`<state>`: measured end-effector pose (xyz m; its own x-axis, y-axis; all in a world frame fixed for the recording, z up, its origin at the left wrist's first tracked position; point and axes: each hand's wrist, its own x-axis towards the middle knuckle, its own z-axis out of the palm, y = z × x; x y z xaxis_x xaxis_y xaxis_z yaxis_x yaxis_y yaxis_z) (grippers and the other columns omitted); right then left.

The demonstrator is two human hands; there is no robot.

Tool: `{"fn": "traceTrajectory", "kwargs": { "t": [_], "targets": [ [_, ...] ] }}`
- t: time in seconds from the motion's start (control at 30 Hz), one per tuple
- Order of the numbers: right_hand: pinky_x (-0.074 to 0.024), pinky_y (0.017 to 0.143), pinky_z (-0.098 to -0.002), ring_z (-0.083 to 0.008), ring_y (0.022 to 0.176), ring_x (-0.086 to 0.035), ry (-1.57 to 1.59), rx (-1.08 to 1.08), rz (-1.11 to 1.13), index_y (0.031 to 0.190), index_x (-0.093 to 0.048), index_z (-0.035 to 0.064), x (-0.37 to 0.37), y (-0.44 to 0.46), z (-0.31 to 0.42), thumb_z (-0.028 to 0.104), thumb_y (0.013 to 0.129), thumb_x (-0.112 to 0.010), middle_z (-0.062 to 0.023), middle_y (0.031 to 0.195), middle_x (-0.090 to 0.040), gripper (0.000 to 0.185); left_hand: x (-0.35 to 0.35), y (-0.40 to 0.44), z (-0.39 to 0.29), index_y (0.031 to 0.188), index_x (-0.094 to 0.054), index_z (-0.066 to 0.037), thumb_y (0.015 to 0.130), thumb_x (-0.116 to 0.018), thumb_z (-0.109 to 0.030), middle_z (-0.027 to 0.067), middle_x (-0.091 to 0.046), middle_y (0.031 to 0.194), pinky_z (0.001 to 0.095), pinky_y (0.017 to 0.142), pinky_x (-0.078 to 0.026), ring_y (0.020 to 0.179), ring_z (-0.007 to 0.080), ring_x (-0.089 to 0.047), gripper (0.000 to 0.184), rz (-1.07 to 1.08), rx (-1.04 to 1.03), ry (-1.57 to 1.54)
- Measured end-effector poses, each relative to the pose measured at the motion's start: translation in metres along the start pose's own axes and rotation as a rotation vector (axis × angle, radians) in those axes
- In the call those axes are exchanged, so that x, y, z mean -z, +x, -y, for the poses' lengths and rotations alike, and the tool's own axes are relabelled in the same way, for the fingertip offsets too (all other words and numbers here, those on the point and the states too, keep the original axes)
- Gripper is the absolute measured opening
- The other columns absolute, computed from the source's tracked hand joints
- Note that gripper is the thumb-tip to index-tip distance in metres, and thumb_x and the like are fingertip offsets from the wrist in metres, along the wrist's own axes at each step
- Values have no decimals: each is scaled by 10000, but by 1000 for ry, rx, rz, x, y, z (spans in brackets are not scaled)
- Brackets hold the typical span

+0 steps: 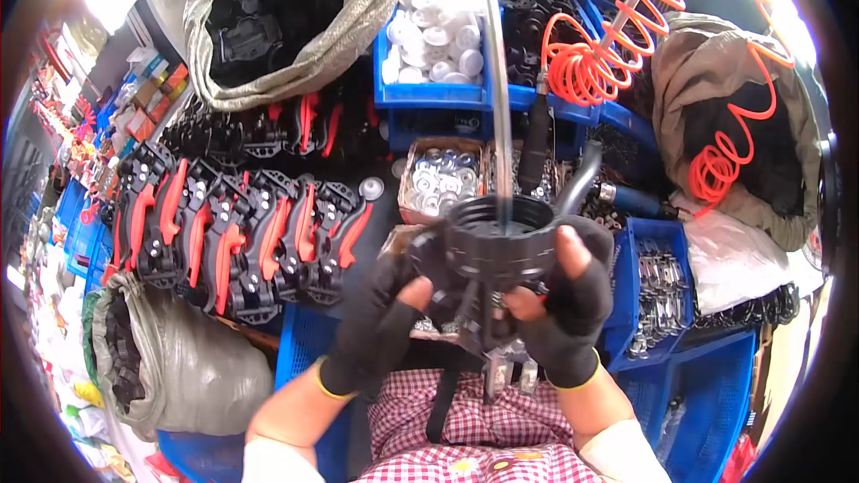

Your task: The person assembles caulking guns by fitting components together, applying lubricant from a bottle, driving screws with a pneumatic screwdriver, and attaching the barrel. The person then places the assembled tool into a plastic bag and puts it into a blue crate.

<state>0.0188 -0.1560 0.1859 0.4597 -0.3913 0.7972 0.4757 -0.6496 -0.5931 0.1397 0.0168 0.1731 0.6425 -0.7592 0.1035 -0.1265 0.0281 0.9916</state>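
Note:
Between my two gloved hands is a black plastic part with a round, threaded collar [499,246] facing up. My left hand [380,304] grips its left side, the thumb tip bare. On the other side my right hand [568,295] is closed round it, with bare fingertips against the collar and the body below. Beneath the part hang small metal pieces [510,377]; whether they belong to it I cannot tell. A thin metal rod [497,98] comes down from above to the collar's opening; its lower end is hidden.
Black-and-red assemblies [237,241] stand in rows at the left. Ahead are a blue bin of white caps [436,36] and a box of metal rings [443,181]. Orange coiled hoses [582,72] hang at the right, near a blue bin of metal parts [658,291]. Sacks [192,358] stand around.

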Motion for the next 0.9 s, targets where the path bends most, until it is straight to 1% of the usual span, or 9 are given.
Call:
{"fn": "traceTrajectory", "kwargs": {
  "t": [0.03,0.17,0.37,0.47,0.57,0.73,0.77,0.8,0.9],
  "targets": [
    [-492,817,-334,-236,960,-572,-224,127,31,1244,-583,113,-1,5,6,92,714,-834,-137,1090,-545,586,-16,-10,-3,1274,-505,36,945,-524,-228,103,-614,1172,315,900,-472,1055,154,-575,423,-21,-22,-118],
    [-507,634,-314,-230,791,-619,-316,210,82,1061,-696,149,0,-9,13,220,702,-834,-111,1001,-618,392,-48,-33,12,1255,-481,37,937,-614,-299,78,-626,1087,279,828,-505,953,118,-604,481,-13,-127,-543],
    [-518,626,-328,-246,776,-620,-275,92,211,1166,-630,81,20,-32,14,154,740,-811,-139,1001,-592,468,-59,-54,21,1101,-612,5,847,-744,-129,46,-686,956,261,768,-504,876,104,-633,317,-38,-72,-59],
    [-532,631,-326,-277,790,-642,-251,19,395,1177,-649,91,44,-27,33,135,751,-794,-146,1050,-585,452,-80,-58,23,1215,-566,3,796,-775,-98,78,-671,1034,313,840,-518,953,180,-643,480,-60,54,-545],
    [-553,703,-384,-339,901,-670,-37,-100,566,1218,-616,129,86,-16,31,138,773,-744,-167,1164,-601,463,-89,-81,54,1195,-539,4,726,-835,-272,80,-619,1121,310,833,-522,969,174,-629,619,-168,139,-524],
    [-488,667,-317,-192,714,-626,-884,-265,187,935,-636,44,208,34,-99,83,824,-642,-98,812,-624,117,-99,-151,122,1190,-552,-1,739,-802,-197,76,-626,1059,315,833,-512,930,171,-621,552,-248,288,-479],
    [-498,697,-353,-257,746,-646,-1069,-117,150,932,-640,42,238,39,-136,92,826,-622,-128,814,-643,117,-100,-157,128,1177,-562,-8,733,-797,-173,61,-634,1012,309,826,-507,909,161,-615,529,-257,332,-457],
    [-502,716,-380,-294,773,-649,-1202,-69,182,937,-643,40,260,47,-165,117,831,-606,-149,831,-653,136,-108,-141,94,1168,-593,-22,749,-780,-125,56,-649,979,282,690,-508,791,166,-619,470,-132,318,-478],
    [-505,740,-423,-347,811,-650,-1242,-26,516,928,-653,40,273,56,-220,175,840,-582,-178,862,-665,176,-118,-145,90,1113,-641,-33,814,-709,-98,51,-658,1005,313,823,-494,916,185,-620,314,-102,384,-536]
  ]
}}
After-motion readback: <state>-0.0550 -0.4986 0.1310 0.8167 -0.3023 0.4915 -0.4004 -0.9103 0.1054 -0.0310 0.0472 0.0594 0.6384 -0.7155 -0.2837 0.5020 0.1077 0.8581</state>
